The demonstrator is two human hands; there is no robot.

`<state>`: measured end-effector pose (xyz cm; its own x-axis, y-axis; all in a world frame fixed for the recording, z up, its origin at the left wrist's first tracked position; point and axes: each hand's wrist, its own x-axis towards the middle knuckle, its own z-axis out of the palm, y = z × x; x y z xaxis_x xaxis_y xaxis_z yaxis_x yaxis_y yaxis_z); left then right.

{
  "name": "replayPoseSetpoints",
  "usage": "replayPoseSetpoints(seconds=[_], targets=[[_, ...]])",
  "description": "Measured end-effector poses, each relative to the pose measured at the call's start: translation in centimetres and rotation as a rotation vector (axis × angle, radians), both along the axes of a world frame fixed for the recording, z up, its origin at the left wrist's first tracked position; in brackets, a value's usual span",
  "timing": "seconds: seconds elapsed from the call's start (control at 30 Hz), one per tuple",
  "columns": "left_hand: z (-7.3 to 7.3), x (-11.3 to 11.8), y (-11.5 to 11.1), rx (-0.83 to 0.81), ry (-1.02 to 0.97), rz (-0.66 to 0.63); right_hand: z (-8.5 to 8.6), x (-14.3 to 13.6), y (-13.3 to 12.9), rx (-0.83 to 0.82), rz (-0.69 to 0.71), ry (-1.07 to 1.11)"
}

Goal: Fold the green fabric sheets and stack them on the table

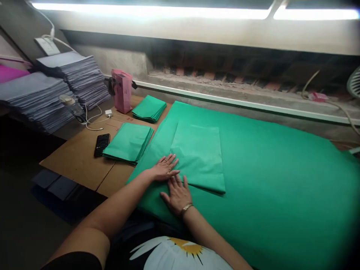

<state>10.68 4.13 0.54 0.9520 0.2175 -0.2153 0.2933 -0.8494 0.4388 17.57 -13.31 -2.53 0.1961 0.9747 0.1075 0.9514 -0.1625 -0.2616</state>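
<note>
A folded green sheet, soft like fabric, lies flat on a large green sheet that covers the right part of the table. My left hand rests palm down at the folded piece's left edge, fingers stretched out. Just below it, my right hand lies flat by the near left corner, fingers slightly spread and a bracelet on the wrist. Neither hand grips anything. To the left are a stack of folded green pieces and a second green stack behind it.
Brown cardboard covers the left side, with a phone, a white charger and cable. A pink box-shaped bag stands behind. Tall grey stacks rise at the far left. A tube light runs overhead.
</note>
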Motion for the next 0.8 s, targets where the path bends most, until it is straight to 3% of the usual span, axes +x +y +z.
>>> replayPoseSetpoints(seconds=[0.03,0.1,0.27,0.37,0.47,0.67,0.8], targets=[[0.0,-0.1,0.2,0.019,-0.003,-0.003,-0.2,-0.9,0.3,-0.029,0.068,-0.005],[-0.1,-0.6,0.4,0.066,-0.013,-0.01,-0.2,-0.4,-1.3,-0.067,0.042,-0.038],[-0.6,-2.5,-0.3,0.271,-0.094,-0.074,-0.2,7.8,-10.9,-0.191,-0.322,-0.217],[-1.0,-3.4,-0.8,0.325,-0.147,-0.213,0.0,12.1,-12.5,-0.303,-0.4,-0.275],[-1.1,-4.0,-0.3,0.299,-0.198,-0.316,0.2,17.1,-8.5,-0.383,-0.474,-0.242],[-1.1,-4.3,2.1,0.228,-0.368,-0.346,0.9,30.7,4.9,-0.328,-0.711,-0.109],[-2.2,-1.8,4.1,0.245,-0.412,-0.283,1.4,35.2,9.8,-0.283,-0.804,-0.074]])
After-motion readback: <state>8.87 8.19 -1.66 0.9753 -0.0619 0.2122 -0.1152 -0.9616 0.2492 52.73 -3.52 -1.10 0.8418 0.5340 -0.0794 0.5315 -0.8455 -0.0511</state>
